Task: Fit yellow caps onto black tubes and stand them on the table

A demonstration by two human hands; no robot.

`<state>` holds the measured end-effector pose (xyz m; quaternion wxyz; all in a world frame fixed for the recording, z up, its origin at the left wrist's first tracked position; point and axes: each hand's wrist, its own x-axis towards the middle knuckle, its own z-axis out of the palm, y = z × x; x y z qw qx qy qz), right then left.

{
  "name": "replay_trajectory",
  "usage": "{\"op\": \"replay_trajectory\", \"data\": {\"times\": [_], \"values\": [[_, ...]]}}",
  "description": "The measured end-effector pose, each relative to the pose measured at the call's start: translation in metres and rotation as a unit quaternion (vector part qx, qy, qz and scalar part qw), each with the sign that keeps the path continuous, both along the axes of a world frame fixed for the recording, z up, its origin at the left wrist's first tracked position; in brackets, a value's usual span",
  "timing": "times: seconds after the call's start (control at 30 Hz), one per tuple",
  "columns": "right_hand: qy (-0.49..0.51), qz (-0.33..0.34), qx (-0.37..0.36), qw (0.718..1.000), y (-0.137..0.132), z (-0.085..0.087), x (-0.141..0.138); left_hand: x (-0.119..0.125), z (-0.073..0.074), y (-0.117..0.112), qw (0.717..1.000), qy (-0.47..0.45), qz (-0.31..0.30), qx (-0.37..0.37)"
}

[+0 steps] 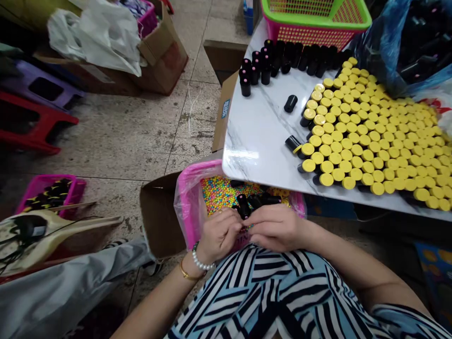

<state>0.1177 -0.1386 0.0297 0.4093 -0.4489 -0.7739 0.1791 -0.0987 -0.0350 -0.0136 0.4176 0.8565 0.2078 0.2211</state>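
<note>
My left hand is closed, with a pearl bracelet on the wrist. My right hand meets it fingertip to fingertip, its fingers pinched together. Whatever lies between them is mostly hidden; a small pink bit shows at the fingertips. Just beyond them a black tube stands tilted, and whether a finger touches it I cannot tell. Both hands are over the near side of a pink plastic-lined bin, which holds small coloured beads, more black tubes and yellow caps.
A white marbled table overhangs the bin. On it are many yellow-capped black tubes, upright black tubes, a lying black tube, a green-and-pink basket and a blue bag. An open cardboard box surrounds the bin's left side.
</note>
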Motion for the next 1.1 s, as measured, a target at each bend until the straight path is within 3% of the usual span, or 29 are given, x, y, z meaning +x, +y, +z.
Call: {"op": "replay_trajectory", "data": {"times": [0.1,0.17,0.27,0.37,0.47,0.53,0.6,0.77,0.83,0.9,1.0,1.1], "values": [[0.053,-0.158,-0.035,0.985,-0.026,0.017,0.029,0.014,0.01,0.012,0.997,0.047,-0.024,0.053],[0.049,-0.241,-0.08,0.966,-0.042,0.009,0.044,0.022,0.012,0.018,0.995,0.069,-0.035,0.069],[-0.037,-0.272,-0.199,0.941,-0.056,-0.03,0.052,0.035,0.018,0.029,0.995,0.064,-0.036,0.074],[-0.164,-0.278,-0.318,0.891,-0.054,-0.075,0.045,0.055,0.035,0.045,0.997,0.021,-0.025,0.071],[-0.226,-0.235,-0.35,0.878,-0.043,-0.097,0.034,0.094,0.057,0.066,0.998,0.0,-0.01,0.069],[-0.238,-0.189,-0.333,0.893,-0.036,-0.096,0.029,0.129,0.065,0.081,0.997,-0.007,-0.021,0.079],[-0.247,-0.165,-0.314,0.902,-0.032,-0.088,0.025,0.167,0.066,0.093,0.992,-0.015,-0.072,0.104],[-0.233,-0.149,-0.256,0.926,-0.041,-0.065,0.026,0.235,0.048,0.105,0.961,0.022,-0.192,0.197],[-0.208,-0.15,-0.239,0.937,-0.05,-0.059,0.029,0.245,0.044,0.104,0.958,0.019,-0.16,0.236],[-0.182,-0.159,-0.233,0.942,-0.058,-0.058,0.032,0.249,0.044,0.105,0.965,0.005,-0.078,0.251],[-0.15,-0.161,-0.24,0.945,-0.066,-0.061,0.034,0.255,0.046,0.106,0.98,-0.017,0.021,0.195],[-0.123,-0.142,-0.262,0.947,-0.063,-0.069,0.031,0.263,0.044,0.103,0.991,-0.017,0.023,0.13]]}}
